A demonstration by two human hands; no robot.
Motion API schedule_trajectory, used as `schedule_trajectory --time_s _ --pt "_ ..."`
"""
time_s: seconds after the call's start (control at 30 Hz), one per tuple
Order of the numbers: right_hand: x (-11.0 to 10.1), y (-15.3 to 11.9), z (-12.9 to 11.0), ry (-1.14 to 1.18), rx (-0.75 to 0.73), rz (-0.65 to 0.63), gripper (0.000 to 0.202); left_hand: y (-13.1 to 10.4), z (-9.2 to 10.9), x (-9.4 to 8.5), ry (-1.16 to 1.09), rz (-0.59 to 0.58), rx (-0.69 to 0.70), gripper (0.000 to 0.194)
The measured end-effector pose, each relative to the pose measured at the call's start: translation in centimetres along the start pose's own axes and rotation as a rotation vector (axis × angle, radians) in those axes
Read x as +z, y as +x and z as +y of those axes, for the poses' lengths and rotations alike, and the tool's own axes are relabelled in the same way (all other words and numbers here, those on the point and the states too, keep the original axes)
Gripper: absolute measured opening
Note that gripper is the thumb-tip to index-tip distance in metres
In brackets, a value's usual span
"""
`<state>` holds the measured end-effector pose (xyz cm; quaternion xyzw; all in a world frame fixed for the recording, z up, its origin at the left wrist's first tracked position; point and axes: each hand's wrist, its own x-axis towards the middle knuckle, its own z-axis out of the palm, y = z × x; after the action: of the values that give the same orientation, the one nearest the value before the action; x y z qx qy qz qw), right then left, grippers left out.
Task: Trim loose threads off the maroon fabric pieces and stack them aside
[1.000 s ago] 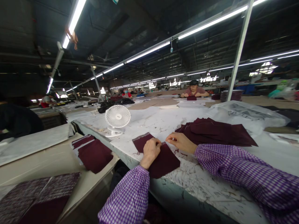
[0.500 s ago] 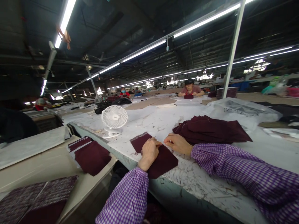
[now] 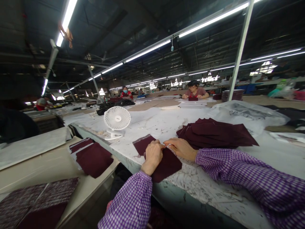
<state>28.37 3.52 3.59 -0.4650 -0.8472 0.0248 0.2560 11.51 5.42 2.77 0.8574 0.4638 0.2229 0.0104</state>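
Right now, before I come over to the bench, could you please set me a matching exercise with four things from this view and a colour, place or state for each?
Column one:
1. Fan
2. Left hand
3. Plastic bag
4. Heap of cloth

Column two:
A. Dark red, just beyond the right hand
B. White, with a round cage
C. See-through and crumpled
D. Touching a cloth piece at the table's edge

Pairs: 1-B, 2-D, 3-C, 4-A.

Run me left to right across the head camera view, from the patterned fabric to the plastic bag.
Patterned fabric, stacked maroon pieces, white fan, left hand, right hand, plastic bag.
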Motion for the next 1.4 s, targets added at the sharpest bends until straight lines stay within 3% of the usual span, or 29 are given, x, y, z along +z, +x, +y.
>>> schedule_trajectory --time_s 0.33,0.5,0.67,0.87,1.1,1.4 --pt "0.1 0.0 -0.5 -0.098 0.012 0.012 0.029 -0.1 0.1 -0.1 0.004 0.012 0.003 0.030" --pt "-0.1 -0.1 -0.8 -0.202 -0.012 -0.057 0.027 -0.1 0.1 -0.2 -0.032 0.012 -0.012 0.029" --pt "-0.2 -0.2 -0.8 -0.253 -0.062 -0.091 0.030 0.0 -1.3 -1.2 -0.129 -0.055 -0.039 0.021" --pt "-0.4 0.5 -0.6 -0.235 -0.053 -0.086 0.033 -0.7 -3.1 -1.6 -0.159 0.035 -0.084 0.021" --pt "-0.6 1.0 0.0 -0.164 -0.069 0.016 0.037 0.7 -1.1 -0.8 -0.150 0.031 -0.151 0.021" --pt "0.1 0.6 -0.6 -0.170 0.017 -0.068 0.032 0.4 -0.4 0.3 0.034 0.032 -0.092 0.026"
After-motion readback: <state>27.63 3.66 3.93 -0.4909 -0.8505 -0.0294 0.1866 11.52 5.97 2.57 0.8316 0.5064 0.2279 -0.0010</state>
